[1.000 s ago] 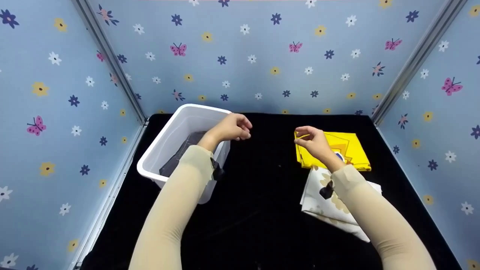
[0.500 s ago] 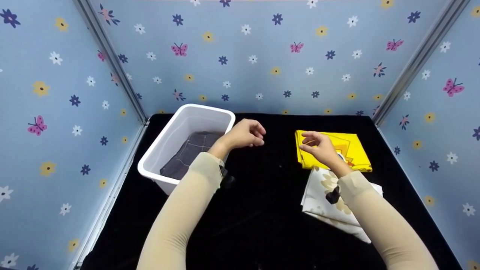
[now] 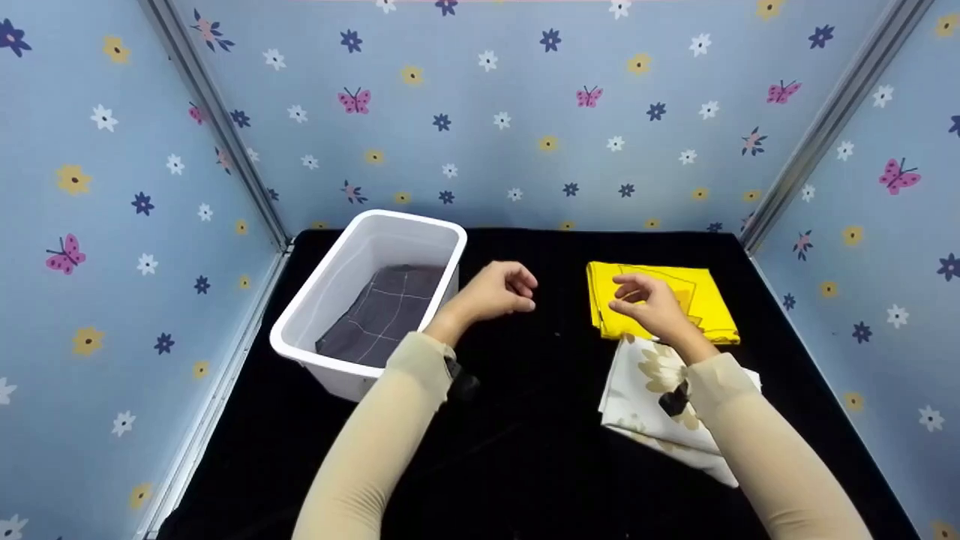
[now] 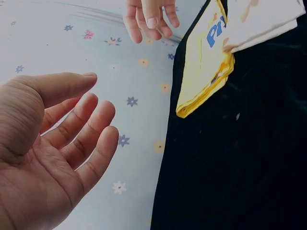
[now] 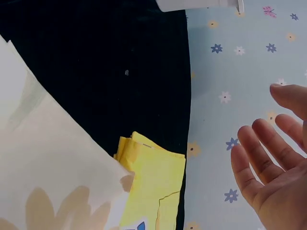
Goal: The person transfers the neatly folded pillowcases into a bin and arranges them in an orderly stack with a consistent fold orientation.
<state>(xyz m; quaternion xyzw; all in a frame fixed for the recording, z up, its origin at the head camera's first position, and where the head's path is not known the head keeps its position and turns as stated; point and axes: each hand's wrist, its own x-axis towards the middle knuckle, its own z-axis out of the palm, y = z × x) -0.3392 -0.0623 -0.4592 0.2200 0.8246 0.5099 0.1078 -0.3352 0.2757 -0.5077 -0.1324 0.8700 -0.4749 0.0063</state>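
Both hands have drifted down and toward the middle since a second ago – the left hand (image 3: 496, 289) is clear of the white bin (image 3: 300, 346) now, hovering over the black tabletop (image 3: 525, 450) with loosely relaxed fingers, holding nothing. Right hand (image 3: 651, 306) floats over the folded yellow cloth (image 3: 705, 304), fingers released – no grip. That cloth lies at the back right, just behind the cream floral cloth (image 3: 645, 397). A dark checked cloth (image 3: 386, 311) sits in the bin.
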